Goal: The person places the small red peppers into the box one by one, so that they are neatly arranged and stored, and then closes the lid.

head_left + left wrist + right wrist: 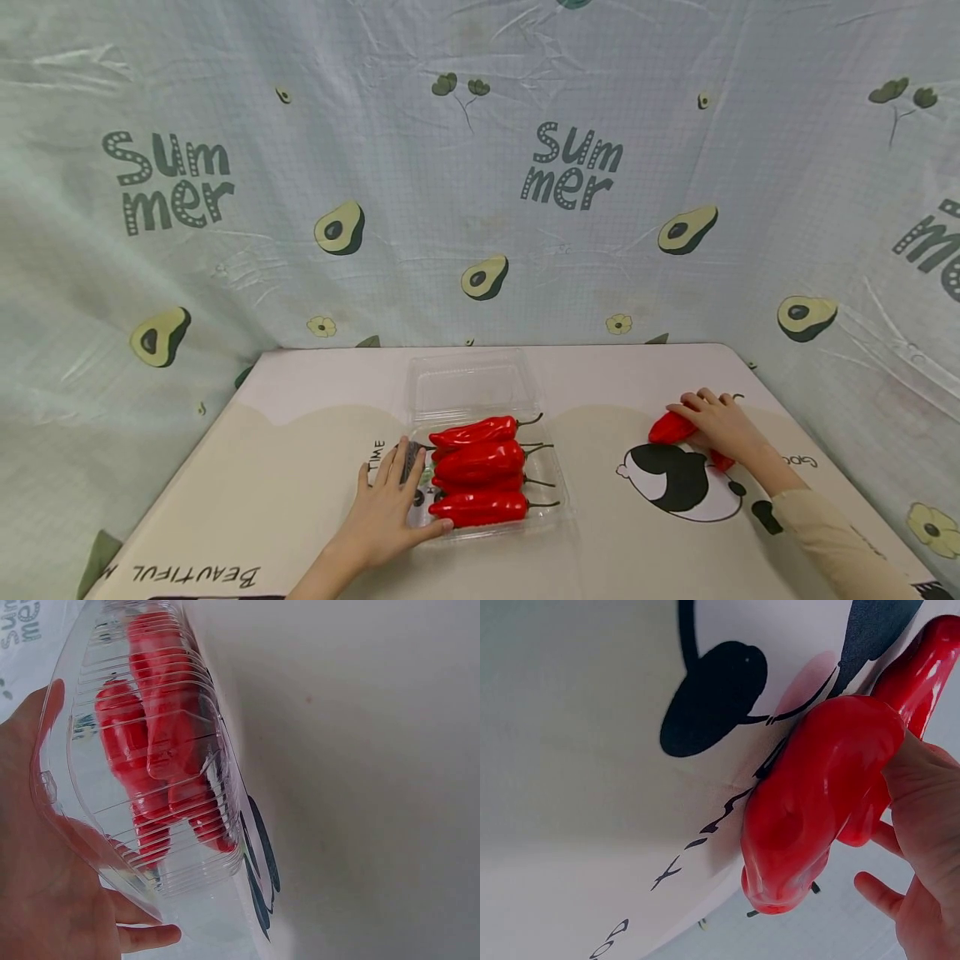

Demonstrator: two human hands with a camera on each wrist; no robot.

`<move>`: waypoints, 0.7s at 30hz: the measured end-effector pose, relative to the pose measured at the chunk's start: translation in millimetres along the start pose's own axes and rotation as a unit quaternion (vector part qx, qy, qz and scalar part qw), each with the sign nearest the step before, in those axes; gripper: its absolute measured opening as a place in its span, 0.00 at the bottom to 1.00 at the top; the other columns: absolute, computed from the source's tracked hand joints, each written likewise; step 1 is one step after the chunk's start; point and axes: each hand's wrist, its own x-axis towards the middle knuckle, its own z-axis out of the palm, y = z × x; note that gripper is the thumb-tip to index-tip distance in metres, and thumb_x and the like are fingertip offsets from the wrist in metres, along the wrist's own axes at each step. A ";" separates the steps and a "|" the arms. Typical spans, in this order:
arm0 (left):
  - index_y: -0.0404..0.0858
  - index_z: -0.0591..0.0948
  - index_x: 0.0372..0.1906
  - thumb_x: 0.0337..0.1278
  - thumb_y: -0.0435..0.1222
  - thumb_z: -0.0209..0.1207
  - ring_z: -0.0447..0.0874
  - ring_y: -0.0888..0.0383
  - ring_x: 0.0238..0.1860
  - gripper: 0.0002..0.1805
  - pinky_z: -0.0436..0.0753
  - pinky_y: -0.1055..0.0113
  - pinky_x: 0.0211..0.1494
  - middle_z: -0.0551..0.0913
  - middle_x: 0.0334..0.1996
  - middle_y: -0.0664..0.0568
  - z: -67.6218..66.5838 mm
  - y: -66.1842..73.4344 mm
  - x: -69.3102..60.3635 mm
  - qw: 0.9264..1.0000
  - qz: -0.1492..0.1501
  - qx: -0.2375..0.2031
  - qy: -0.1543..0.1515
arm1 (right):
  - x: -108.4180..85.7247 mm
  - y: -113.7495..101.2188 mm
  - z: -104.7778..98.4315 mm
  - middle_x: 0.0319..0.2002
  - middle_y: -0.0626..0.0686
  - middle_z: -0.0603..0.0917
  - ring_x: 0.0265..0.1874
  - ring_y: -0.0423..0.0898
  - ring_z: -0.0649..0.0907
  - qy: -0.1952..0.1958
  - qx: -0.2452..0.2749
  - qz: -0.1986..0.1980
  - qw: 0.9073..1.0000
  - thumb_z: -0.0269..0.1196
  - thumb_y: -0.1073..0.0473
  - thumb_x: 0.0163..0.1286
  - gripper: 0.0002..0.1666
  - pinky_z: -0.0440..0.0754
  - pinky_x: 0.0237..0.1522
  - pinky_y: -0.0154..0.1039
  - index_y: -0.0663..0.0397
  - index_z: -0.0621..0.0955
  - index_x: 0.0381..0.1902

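- Left hand point(378, 508): fingers outspread at the box's 9 o'clock side, apparently steadying it.
- Box point(195, 877): clear; lid point(472, 383) laid back at 12 o'clock, presumably for access.
- Boxed peppers point(480, 462): red, stems toward 3 o'clock, probably aligned to fit.
- Right hand point(723, 425): curled round held pepper point(670, 428), between box's 2 and 3 o'clock, seemingly gripped crosswise for control.
- Loose pepper point(722, 461): 4 o'clock from held pepper, partly hidden.

Red peppers point(482, 461) lie in the clear box point(472, 387) on the counter point(292, 500). The left hand point(378, 510) touches the box's left edge. Right of the box, the right hand point(723, 427) grips other peppers point(671, 428).
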 end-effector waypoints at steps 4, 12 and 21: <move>0.38 0.58 0.66 0.37 0.70 0.48 0.52 0.42 0.66 0.54 0.52 0.32 0.59 0.53 0.68 0.39 -0.1 0.0 0.1 1.000 0.001 0.000 0.002 | 0.0 -0.7 -0.3 0.41 0.56 0.77 0.43 0.55 0.72 0.006 -0.001 0.000 1.000 0.73 0.56 0.40 0.32 0.74 0.39 0.53 0.50 0.77 0.47; 0.38 0.58 0.66 0.37 0.71 0.47 0.52 0.42 0.66 0.54 0.53 0.32 0.59 0.53 0.68 0.40 1.1 -1.1 0.1 1.000 0.004 0.005 0.002 | -0.4 -2.5 0.1 0.43 0.57 0.77 0.45 0.56 0.71 0.007 0.008 0.004 1.000 0.72 0.57 0.41 0.32 0.74 0.41 0.55 0.49 0.77 0.48; 0.38 0.58 0.66 0.37 0.71 0.48 0.53 0.42 0.66 0.54 0.52 0.33 0.59 0.54 0.68 0.40 0.8 -0.8 0.0 1.000 0.001 0.003 -0.004 | -1.6 -6.4 3.8 0.43 0.56 0.76 0.45 0.56 0.70 0.020 0.016 0.007 1.000 0.72 0.52 0.41 0.33 0.73 0.41 0.56 0.47 0.76 0.48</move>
